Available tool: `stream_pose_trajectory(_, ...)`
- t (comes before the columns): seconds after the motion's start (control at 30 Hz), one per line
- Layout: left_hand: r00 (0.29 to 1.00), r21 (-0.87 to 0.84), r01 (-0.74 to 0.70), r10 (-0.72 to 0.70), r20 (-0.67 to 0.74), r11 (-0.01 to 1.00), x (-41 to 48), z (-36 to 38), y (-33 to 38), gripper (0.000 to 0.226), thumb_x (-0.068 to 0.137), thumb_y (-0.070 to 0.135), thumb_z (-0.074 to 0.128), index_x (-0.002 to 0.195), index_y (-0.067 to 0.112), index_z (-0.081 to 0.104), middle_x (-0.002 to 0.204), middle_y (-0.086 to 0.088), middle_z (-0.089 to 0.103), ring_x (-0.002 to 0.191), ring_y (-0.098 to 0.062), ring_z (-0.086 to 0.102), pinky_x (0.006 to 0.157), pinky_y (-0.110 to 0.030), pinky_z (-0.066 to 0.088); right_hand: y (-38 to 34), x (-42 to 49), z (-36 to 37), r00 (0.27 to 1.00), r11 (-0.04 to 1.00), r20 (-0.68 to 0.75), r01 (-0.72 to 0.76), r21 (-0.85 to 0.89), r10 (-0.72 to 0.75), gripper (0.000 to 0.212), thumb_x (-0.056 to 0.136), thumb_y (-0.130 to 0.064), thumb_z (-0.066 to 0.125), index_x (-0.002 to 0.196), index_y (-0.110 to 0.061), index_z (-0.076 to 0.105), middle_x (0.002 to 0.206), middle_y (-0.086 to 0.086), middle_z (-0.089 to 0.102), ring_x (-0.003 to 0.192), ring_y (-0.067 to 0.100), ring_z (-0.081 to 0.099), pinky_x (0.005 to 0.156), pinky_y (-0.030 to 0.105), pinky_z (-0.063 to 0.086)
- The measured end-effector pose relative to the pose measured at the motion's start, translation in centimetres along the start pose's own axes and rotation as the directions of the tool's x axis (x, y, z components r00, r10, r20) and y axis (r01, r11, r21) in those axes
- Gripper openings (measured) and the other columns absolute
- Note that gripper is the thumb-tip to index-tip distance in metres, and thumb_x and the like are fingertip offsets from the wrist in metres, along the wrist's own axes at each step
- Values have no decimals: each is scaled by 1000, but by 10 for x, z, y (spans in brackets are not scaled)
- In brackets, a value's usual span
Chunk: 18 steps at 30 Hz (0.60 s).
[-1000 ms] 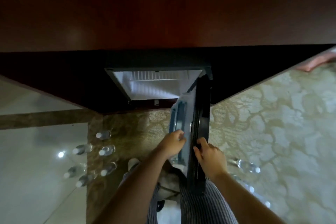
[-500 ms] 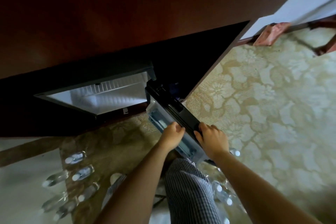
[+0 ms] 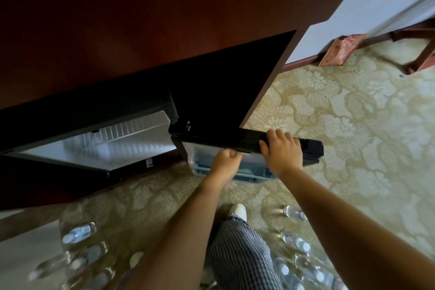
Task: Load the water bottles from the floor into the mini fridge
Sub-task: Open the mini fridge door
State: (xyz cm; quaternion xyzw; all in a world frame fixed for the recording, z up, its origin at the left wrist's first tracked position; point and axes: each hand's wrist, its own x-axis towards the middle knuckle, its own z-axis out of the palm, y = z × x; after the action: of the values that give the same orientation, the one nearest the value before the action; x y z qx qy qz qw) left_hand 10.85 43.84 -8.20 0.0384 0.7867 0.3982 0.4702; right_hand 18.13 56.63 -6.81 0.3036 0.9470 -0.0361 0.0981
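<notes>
A dark red-brown wooden cabinet (image 3: 117, 19) fills the upper part of the view, and the mini fridge (image 3: 94, 146) sits in the black recess beneath it. Patterned cream carpet (image 3: 353, 136) covers the floor in front of and to the right of the fridge. The fridge stands open, its white ribbed interior lit and showing no bottles in the part that can be seen. Its black door (image 3: 235, 140) is swung out to the right of the fridge opening, top edge toward the camera, with a clear door shelf (image 3: 204, 162) on its inner face.

A leg in striped trousers (image 3: 242, 254) and a white shoe (image 3: 237, 211) stand on the carpet in front of the fridge. Water bottles (image 3: 77, 234) stand in a cluster on the floor to the front left of the fridge, somewhat blurred, and another group of bottles (image 3: 296, 242) stands to the front right of it, below the door.

The right hand (image 3: 281, 152) grips the top edge of the door, fingers wrapped over the far side and thumb on the near side. The left hand (image 3: 226, 160) is curled into a fist at the door's inner face, just above the door shelf; whether it pinches anything there cannot be told.
</notes>
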Motion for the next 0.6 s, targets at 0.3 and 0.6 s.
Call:
stream_pose_trajectory(0.3,980,106,-177,185,-69,978,24,-11,-6,16,92,27,43,85,17,53,78,-2,51,66,-14,46,57,-25,35,-5,21,26,953,994,-300,-21,111,53,32,90,-29,40,100,-5,58,97,14,61,94,36,55,83,44,42)
stream_pose_trajectory(0.6,956,402,-260,294,-24,878,34,-46,-67,17,95,32,42,92,22,56,89,-2,64,81,-22,61,67,-29,45,-74,-5,82,805,825,-476,508,247,-353,20,88,-18,42,92,-8,59,78,9,61,61,24,57,49,32,42)
